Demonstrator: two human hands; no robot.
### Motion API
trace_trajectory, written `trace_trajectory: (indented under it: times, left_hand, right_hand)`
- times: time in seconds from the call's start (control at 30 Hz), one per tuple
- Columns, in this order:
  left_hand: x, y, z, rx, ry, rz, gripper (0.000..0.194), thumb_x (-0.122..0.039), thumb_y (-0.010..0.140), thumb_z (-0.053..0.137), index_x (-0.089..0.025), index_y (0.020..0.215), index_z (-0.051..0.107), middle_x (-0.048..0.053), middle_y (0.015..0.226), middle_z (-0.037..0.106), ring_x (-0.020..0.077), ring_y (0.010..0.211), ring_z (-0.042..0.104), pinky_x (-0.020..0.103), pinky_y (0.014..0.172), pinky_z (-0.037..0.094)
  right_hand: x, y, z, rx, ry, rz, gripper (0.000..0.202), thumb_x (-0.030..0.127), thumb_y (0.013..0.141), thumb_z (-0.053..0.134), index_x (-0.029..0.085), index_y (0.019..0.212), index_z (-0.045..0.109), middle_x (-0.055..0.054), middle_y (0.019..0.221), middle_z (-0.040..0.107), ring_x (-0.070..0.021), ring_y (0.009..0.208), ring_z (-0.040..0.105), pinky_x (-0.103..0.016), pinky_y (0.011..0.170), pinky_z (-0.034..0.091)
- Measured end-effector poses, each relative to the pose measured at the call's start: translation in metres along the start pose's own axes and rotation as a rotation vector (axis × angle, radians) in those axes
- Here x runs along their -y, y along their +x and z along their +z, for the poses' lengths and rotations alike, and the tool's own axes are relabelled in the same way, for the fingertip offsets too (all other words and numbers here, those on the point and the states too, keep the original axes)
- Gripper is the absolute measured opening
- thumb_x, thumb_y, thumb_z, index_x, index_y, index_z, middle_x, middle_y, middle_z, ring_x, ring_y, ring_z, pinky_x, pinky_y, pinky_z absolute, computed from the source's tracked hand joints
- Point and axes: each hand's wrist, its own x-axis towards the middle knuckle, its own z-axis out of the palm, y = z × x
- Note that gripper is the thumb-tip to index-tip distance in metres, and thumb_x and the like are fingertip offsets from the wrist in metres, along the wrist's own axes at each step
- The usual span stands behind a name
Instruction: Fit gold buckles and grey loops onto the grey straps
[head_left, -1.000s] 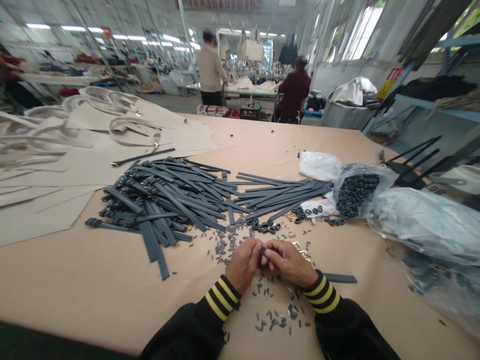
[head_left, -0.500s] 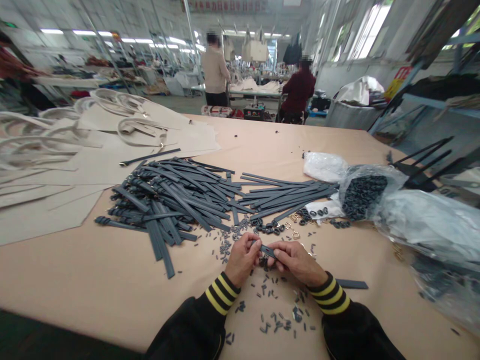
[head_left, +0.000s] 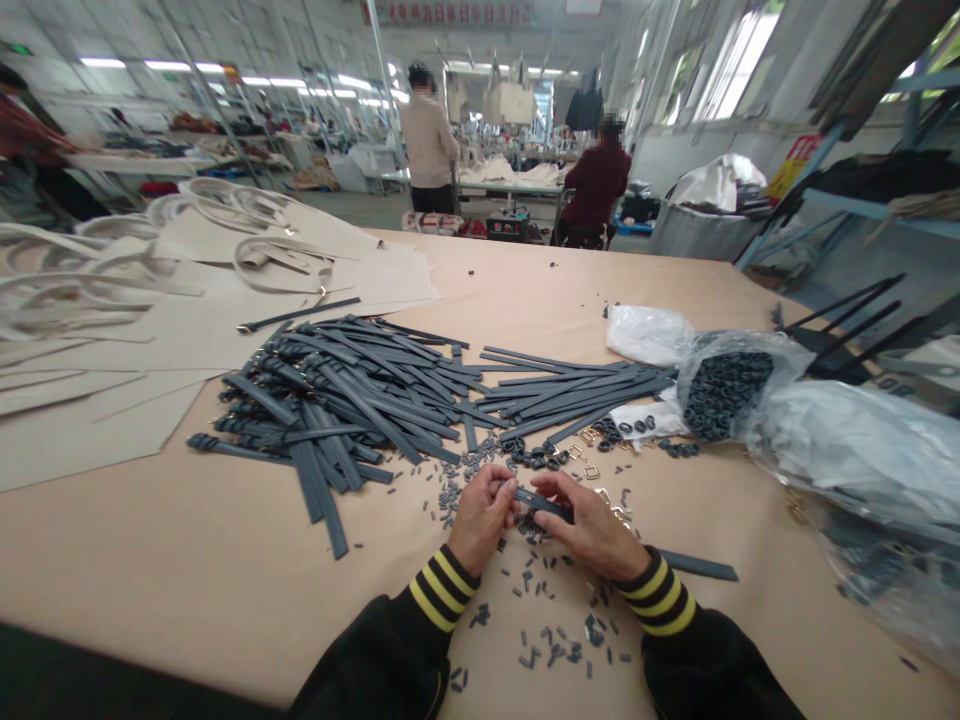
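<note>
My left hand (head_left: 487, 510) pinches the end of a dark grey strap (head_left: 547, 503) between thumb and fingers. My right hand (head_left: 596, 525) is around the same strap, thumb and index finger spread apart on either side of it; its other fingers are hidden. Past the right wrist the strap's far end (head_left: 697, 565) lies over the table. Small dark grey pieces (head_left: 555, 645) are scattered below the hands and more (head_left: 454, 490) to the left. Just beyond my hands sit dark loops (head_left: 540, 457) and gold-coloured rectangular rings (head_left: 591, 471).
A big heap of buckled straps (head_left: 345, 385) lies left of centre, with plain straps (head_left: 577, 385) beside it. Beige panels with handles (head_left: 172, 320) cover the left of the table (head_left: 150, 560). Plastic bags (head_left: 862, 440), one full of dark loops (head_left: 727, 395), stand right. Co-workers are in the background.
My right thumb and index finger have spread apart from their pinch, showing more of the strap between them. My left hand keeps its hold, nearly in the same spot.
</note>
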Motion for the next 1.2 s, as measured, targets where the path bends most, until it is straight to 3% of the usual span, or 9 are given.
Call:
trace_trajectory:
  times: [0.07,0.17,0.3,0.4,0.67,0.83,0.97,1.07,1.2]
  left_hand:
    - [-0.0007,-0.0001,0.0004,-0.004,0.010,-0.006,0.021,-0.036,0.073,0.053,-0.017,0.078,0.044,-0.006,0.048,0.052,0.0046,0.033,0.042,0.012,0.030,0.030]
    - [-0.0013,-0.0004,0.0013,0.027,0.022,-0.001,0.025,-0.040,0.073,0.052,-0.016,0.076,0.045,-0.004,0.050,0.054,0.0053,0.033,0.044,0.013,0.029,0.031]
    - [-0.0024,-0.0018,0.0016,0.078,0.057,-0.017,0.026,-0.040,0.075,0.049,-0.015,0.068,0.045,-0.004,0.047,0.054,0.0045,0.030,0.042,0.013,0.028,0.031]
    - [-0.0020,-0.0023,0.0009,0.066,0.114,-0.042,0.030,-0.040,0.078,0.044,-0.016,0.060,0.044,-0.005,0.039,0.050,0.0034,0.025,0.036,0.012,0.026,0.026]
    - [0.0030,0.0009,0.0000,0.062,0.113,-0.064,0.032,-0.042,0.077,0.043,-0.016,0.059,0.045,-0.004,0.037,0.050,0.0041,0.023,0.036,0.012,0.024,0.023]
    - [-0.0006,-0.0008,0.0012,0.073,0.112,-0.052,0.029,-0.040,0.078,0.043,-0.017,0.060,0.044,-0.005,0.039,0.051,0.0043,0.024,0.037,0.013,0.025,0.025]
    - [-0.0023,-0.0036,0.0022,0.171,0.201,-0.015,0.026,-0.039,0.078,0.044,-0.017,0.063,0.045,-0.005,0.042,0.052,0.0047,0.029,0.040,0.013,0.028,0.028]
    - [-0.0025,-0.0044,0.0030,0.202,0.247,0.001,0.027,-0.038,0.079,0.042,-0.017,0.063,0.045,-0.005,0.042,0.051,0.0047,0.030,0.041,0.013,0.030,0.031]
    - [-0.0026,-0.0033,0.0040,0.169,0.231,-0.055,0.026,-0.039,0.079,0.041,-0.017,0.065,0.044,-0.005,0.041,0.050,0.0050,0.027,0.038,0.013,0.026,0.028]
  right_hand:
    - [0.0006,-0.0003,0.0027,-0.056,-0.126,-0.055,0.018,0.019,0.076,0.053,0.019,0.093,0.052,-0.004,0.087,0.059,-0.0161,0.079,0.054,-0.028,0.072,0.042]
    - [-0.0018,-0.0009,0.0034,-0.065,-0.194,-0.036,0.011,0.018,0.083,0.042,0.019,0.085,0.053,-0.002,0.077,0.060,-0.0139,0.069,0.056,-0.025,0.066,0.042]
    - [-0.0024,-0.0032,-0.0012,0.058,-0.124,0.028,0.022,0.021,0.088,0.032,0.018,0.078,0.051,0.002,0.062,0.060,-0.0093,0.049,0.055,-0.021,0.055,0.043]
    - [-0.0004,-0.0044,-0.0032,0.120,-0.075,0.024,0.025,0.021,0.089,0.029,0.018,0.079,0.052,0.003,0.060,0.060,-0.0085,0.046,0.054,-0.020,0.054,0.044]
    - [-0.0014,-0.0027,-0.0010,0.129,-0.043,0.039,0.023,0.021,0.089,0.030,0.017,0.086,0.053,0.003,0.060,0.060,-0.0083,0.043,0.052,-0.020,0.051,0.044]
    - [-0.0011,-0.0032,0.0027,0.043,-0.324,-0.016,0.014,0.017,0.084,0.039,0.019,0.087,0.052,0.001,0.065,0.060,-0.0127,0.058,0.055,-0.022,0.055,0.038]
    - [-0.0029,-0.0043,0.0050,-0.060,-0.545,-0.022,0.016,0.012,0.082,0.036,0.019,0.084,0.050,-0.003,0.074,0.058,-0.0151,0.066,0.053,-0.024,0.057,0.034]
    - [-0.0039,-0.0048,0.0029,-0.005,-0.504,0.009,0.015,0.011,0.081,0.036,0.018,0.083,0.049,-0.002,0.069,0.058,-0.0147,0.062,0.053,-0.024,0.056,0.034]
    - [-0.0036,-0.0041,-0.0029,0.074,-0.247,0.055,0.020,0.010,0.083,0.033,0.018,0.086,0.050,0.000,0.065,0.060,-0.0121,0.059,0.055,-0.022,0.058,0.038]
